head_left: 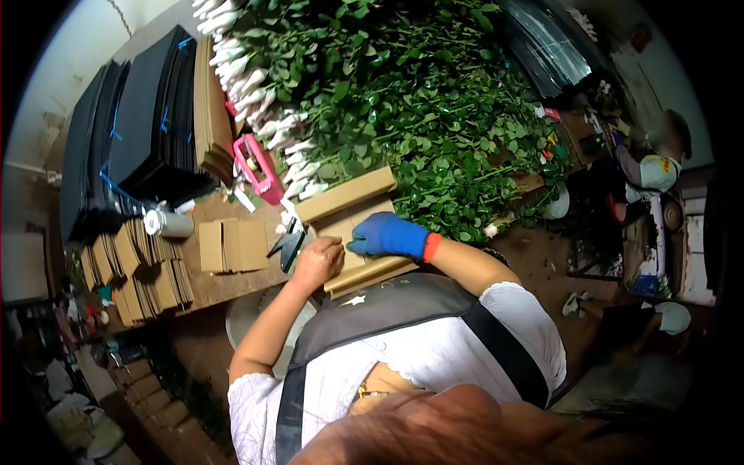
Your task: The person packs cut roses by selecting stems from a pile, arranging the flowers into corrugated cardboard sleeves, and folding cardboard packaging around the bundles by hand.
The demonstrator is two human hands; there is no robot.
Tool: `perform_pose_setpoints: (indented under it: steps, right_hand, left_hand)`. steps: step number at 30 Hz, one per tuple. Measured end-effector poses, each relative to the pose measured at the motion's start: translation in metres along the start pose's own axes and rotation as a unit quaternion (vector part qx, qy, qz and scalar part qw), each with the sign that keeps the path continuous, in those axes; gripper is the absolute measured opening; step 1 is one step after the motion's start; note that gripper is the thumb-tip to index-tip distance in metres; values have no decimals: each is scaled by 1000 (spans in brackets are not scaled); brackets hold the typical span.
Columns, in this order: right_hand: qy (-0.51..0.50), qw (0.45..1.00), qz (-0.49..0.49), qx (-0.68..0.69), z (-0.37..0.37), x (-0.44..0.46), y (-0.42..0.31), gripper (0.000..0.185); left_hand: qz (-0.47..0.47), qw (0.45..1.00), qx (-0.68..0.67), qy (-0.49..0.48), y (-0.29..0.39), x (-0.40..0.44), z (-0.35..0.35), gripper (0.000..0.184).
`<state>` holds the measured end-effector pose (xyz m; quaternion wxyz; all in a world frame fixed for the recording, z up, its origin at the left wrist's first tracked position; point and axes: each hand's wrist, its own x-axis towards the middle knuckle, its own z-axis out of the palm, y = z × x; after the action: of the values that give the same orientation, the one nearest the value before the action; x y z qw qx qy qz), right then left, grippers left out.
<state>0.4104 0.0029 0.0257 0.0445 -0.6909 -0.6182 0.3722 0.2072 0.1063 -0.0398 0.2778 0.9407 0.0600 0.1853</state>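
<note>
An open cardboard wrapper (pixel 346 196) with folded-up edges lies in front of my body at the table's edge. My bare left hand (pixel 318 262) is at its left side, the fingers pinched together. My right hand (pixel 390 235), in a blue glove with a red cuff, is curled over the middle of the cardboard. What either hand pinches is hidden. Left of my left hand is a black tool (pixel 289 246) that looks like a stapler. Beyond the wrapper lies a big pile of green leafy stems (pixel 403 116), with white-wrapped heads (pixel 249 91) along its left side.
A folded cardboard piece (pixel 234 246), a white can (pixel 169 224) and a pink tape dispenser (pixel 259 169) stand on the table. Small cardboard pieces (pixel 139 267) and tall black sheets (pixel 147 116) are stacked left. Another person (pixel 657 172) is at the right.
</note>
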Motion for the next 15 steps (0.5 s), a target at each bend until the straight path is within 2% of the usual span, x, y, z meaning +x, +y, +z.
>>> perform_pose_setpoints:
  steps: [2,3,4,5,6,7,8,11,12,15]
  right_hand:
    - [100,975,-90,177,-25,-10,12,45]
    - [161,951,59,257,-52,-18,6,39]
    - [356,911,-17,209,-53,4,40,34]
    - [427,884,-25,187,-75,17,61,30]
    - [500,866,16,20,-86,36,94,29]
    - [506,855,70,-96,-85,58,130,27]
    - [470,846,141,-210,-81,70,155,29]
    - [354,857,174,-332,-54,107,233,32]
    - [302,899,178,-265,-86,77,194,33]
    - [504,831,30,-234,-118,21,142,41]
  left_hand:
    - [-11,1000,15,-5,9,1,-4,14]
    - [-6,1000,14,5,10,2,-3,13]
    - [-24,1000,15,1,10,0,-1,13]
    - [-34,999,14,-7,10,1,0,13]
    - [-35,999,12,-7,10,1,0,12]
    - [-38,999,10,-5,11,1,1,12]
    - [-35,999,11,-5,12,3,0,12]
    - [-32,999,15,-11,13,2,-1,14]
    - [-37,999,20,-15,13,2,0,16]
    - [-31,998,44,-12,13,1,2,18]
